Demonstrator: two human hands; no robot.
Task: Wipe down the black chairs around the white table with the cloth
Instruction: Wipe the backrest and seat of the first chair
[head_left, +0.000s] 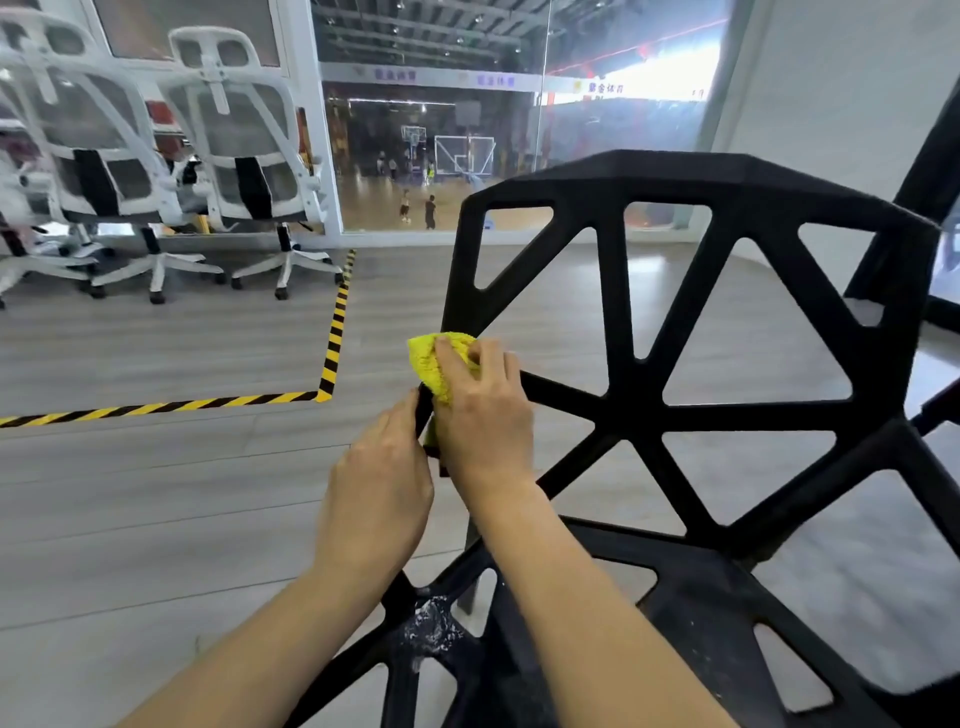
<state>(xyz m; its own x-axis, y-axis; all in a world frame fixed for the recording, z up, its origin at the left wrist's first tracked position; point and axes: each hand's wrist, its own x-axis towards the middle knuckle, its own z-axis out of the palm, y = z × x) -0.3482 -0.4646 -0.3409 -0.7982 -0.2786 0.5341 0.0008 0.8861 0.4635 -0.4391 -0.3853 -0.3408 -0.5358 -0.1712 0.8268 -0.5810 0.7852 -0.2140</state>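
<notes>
— Looking at the black chair (644, 415), where is the cloth?
— The yellow cloth (434, 364) lies against the left edge strut of the backrest, under the right hand (483, 410), whose fingers curl over it and press it to the frame.
— And the left hand (379, 483)?
— Just beside it, fingers pinching the same strut lower down.
— Anything else?
— White office chairs (171, 166) stand well apart on the grey floor (156, 493).

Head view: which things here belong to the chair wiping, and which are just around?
In the job:
yellow cloth
black chair
right hand, holding the cloth
left hand, on the chair frame

Just around:
white office chairs
striped floor tape
</notes>
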